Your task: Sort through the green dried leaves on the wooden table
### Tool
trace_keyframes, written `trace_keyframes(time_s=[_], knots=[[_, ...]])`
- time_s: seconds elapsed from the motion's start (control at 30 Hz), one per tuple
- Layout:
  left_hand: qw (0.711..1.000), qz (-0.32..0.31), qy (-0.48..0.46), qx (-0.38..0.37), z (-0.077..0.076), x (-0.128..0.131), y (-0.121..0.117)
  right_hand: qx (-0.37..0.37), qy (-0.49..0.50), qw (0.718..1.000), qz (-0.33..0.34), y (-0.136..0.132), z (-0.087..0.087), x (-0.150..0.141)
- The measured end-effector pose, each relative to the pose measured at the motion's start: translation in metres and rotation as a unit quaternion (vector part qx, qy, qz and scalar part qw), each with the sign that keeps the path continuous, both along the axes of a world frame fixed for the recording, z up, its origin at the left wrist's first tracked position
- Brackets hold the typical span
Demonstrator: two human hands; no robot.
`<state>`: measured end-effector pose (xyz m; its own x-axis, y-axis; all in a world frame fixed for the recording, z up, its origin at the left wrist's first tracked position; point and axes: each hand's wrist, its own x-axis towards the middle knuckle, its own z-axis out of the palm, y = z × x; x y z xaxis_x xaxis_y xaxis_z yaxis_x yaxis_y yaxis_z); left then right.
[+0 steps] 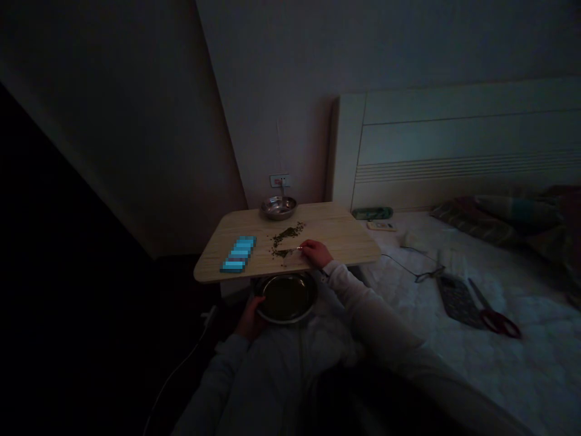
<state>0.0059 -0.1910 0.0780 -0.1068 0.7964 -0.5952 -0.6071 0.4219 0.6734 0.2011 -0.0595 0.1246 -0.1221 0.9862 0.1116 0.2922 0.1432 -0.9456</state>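
Right hand point(316, 253) pinches a metal utensil point(295, 249), likely a fork, at small dark grains point(289, 233) on the wooden tabletop point(333, 221); left hand point(251, 317) clasps the rim of a metal basin point(287, 321) below the near edge. Risk: hard flick could scatter grains wide; slack left grip could tip basin.

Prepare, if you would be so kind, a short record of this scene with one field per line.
Left hand: holds a round dish by its left side, at the table's near edge
Right hand: holds a small metal utensil, exact type unclear
At the utensil's tip: small dark grains, scattered across the table
Back of table: a shiny metal bowl
Left part of table: a phone, screen lit
On the bed: red-handled scissors, among other things
Light: dim
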Motion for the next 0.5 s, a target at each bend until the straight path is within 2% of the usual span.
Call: trace_keyframes(time_s=[0.2,0.5], knots=[[1.0,-0.001,-0.009,-0.009,0.0073,0.0051,-0.0013,0.012,0.009,1.0,-0.004,0.0021,-0.0015,-0.0001],[1.0,0.0,-0.003,-0.009,0.0065,0.0043,-0.0014,0.005,-0.001,1.0,0.0,-0.0001,0.0002,-0.0001]])
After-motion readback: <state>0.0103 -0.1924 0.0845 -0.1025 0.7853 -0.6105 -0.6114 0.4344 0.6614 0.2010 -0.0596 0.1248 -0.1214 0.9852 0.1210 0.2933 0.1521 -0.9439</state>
